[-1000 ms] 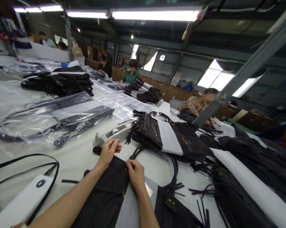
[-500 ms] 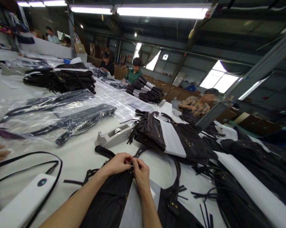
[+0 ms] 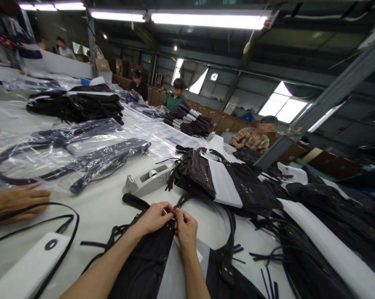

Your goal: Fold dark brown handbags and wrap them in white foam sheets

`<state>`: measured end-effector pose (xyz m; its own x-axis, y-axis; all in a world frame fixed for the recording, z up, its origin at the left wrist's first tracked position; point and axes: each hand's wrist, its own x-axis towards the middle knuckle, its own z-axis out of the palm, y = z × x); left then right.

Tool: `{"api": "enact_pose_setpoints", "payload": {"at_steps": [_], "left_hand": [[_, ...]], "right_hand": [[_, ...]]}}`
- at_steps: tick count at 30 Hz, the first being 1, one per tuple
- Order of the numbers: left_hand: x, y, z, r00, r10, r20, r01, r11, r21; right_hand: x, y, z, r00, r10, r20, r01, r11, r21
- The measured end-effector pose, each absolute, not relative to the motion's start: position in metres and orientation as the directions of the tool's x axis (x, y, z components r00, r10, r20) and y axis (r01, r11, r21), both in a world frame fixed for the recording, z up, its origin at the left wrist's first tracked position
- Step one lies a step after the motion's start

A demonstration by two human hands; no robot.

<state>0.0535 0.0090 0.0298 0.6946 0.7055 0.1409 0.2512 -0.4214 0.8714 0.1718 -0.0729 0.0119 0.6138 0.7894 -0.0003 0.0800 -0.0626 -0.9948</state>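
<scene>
A black handbag (image 3: 137, 265) lies in front of me with a band of pale wrapping (image 3: 171, 270) across its middle. At its far edge, my left hand (image 3: 158, 214) and my right hand (image 3: 186, 226) meet with fingertips pinched together on a small part of the bag. Which part they grip is hidden between the fingers. A dark looped handle (image 3: 233, 224) curves out to the right of my right hand. Just beyond my hands sits a pale tape dispenser (image 3: 148, 179). Another wrapped black bag (image 3: 243, 182) rests beyond it to the right.
Plastic-wrapped bags (image 3: 109, 162) lie at left beside another person's hand (image 3: 19, 203). A white device (image 3: 28, 265) with a black cable is at the near left. Stacks of black bags (image 3: 78, 104) stand farther back, and a slanted metal post (image 3: 312, 95) rises at right.
My hands stay pinched at the bag's edge with only slight finger movement. At left, the other person's hand has come down flat by the plastic wrapping. The view has shifted slightly.
</scene>
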Motion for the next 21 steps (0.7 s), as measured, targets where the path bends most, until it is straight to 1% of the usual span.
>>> {"api": "enact_pose_setpoints", "payload": {"at_steps": [4,6,9,11,15,21], "left_hand": [[0.0542,0.0083,0.0303,0.695,0.701,0.163,0.256,-0.452,0.855],[0.0543,0.0086,0.0305,0.686,0.709,0.164,0.261,-0.45,0.854],[0.0541,0.01,0.0306,0.678,0.723,0.129,0.289,-0.424,0.859],[0.0539,0.0113,0.0303,0.679,0.726,0.105,0.308,-0.413,0.857],[0.0538,0.0123,0.0297,0.684,0.722,0.107,0.316,-0.425,0.849],[0.056,0.0075,0.038,0.679,0.725,0.118,0.336,-0.45,0.827]], "right_hand": [[0.1714,-0.0723,0.0114,0.613,0.79,0.017,0.101,-0.057,-0.993],[0.1718,-0.0719,0.0121,0.621,0.784,-0.003,0.069,-0.058,-0.996],[0.1734,-0.0719,0.0139,0.612,0.79,-0.034,0.031,-0.067,-0.997],[0.1747,-0.0727,0.0146,0.574,0.819,-0.01,0.09,-0.076,-0.993],[0.1767,-0.0735,0.0139,0.512,0.854,0.096,0.246,-0.038,-0.969],[0.1791,-0.0711,0.0144,0.535,0.823,0.191,0.37,-0.025,-0.929]]}}
